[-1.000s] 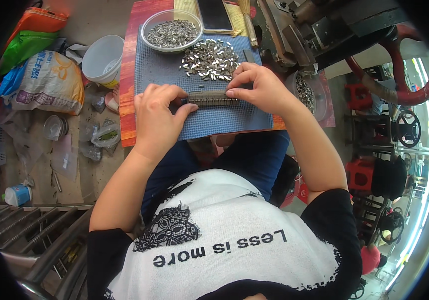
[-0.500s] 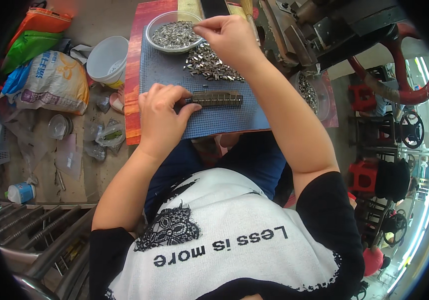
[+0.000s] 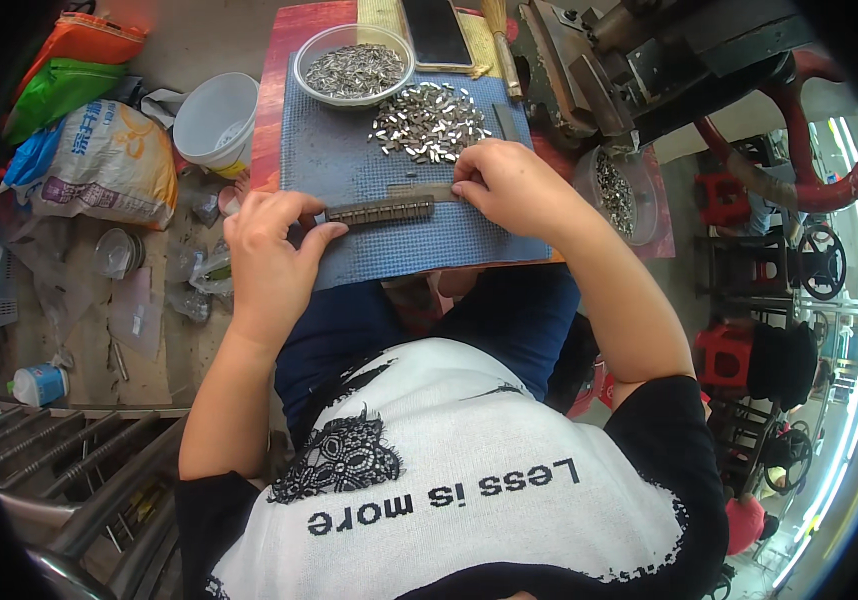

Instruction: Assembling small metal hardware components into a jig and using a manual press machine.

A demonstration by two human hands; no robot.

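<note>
My left hand (image 3: 274,235) pinches the left end of a dark slotted metal bar (image 3: 381,212) between thumb and fingers. The bar lies nearly level on a blue textured mat (image 3: 369,255). Just behind it is a thin flat metal strip (image 3: 419,192). My right hand (image 3: 511,185) has thumb and fingers closed on the strip's right end. Beyond the hands a pile of small shiny metal pieces (image 3: 431,122) is spread on the mat. At the far left of the mat stands a clear bowl (image 3: 353,70) filled with slim metal pieces.
A phone (image 3: 436,32) and a brush (image 3: 501,45) lie at the back. To the right stand a machine with a red handwheel (image 3: 809,190) and a clear tub (image 3: 639,205) of metal pieces. A white bucket (image 3: 211,120) and a sack (image 3: 114,165) are at left.
My right hand has come down from the bowl to the strip's right end. My left hand has moved left with the slotted bar, which now sits apart from the strip.
</note>
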